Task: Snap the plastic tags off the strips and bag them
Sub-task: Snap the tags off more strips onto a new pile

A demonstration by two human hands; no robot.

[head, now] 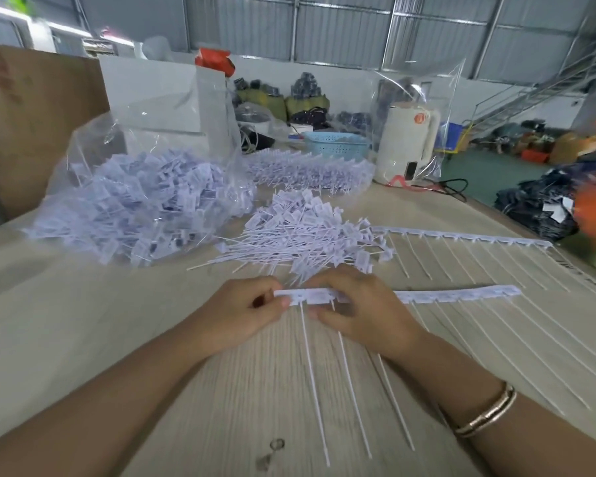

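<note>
Hands meet at the near middle of the desk (83,321), both on one strip (455,293) of white plastic tags. The left hand (245,313) pinches the strip's left end between thumb and fingers; the right hand (358,308) pinches it just beside, fingers curled over the top edge and thumb below. So each grip is clenched on the strip. From under the hands the strip runs off to the right, lying flat, and its thin tails (310,383) reach toward the person across the wood. A bangle (486,413) sits on the right wrist.

A second strip (461,235) lies farther back on the right, roughly parallel to the first, its tails also pointing near.

Just beyond the hands is a loose pile (307,232) of separated tags, tails crossing every way. Left of it a clear bag (141,197) lies slumped and open, heaped with tags, some spilling from its mouth onto the desk. Behind the pile a stack (307,172) of whole strips rests near a blue basket (336,142) and a white kettle (406,142), which stands upright at the far right of the desk. Cardboard (31,125) stands at the far left.
</note>
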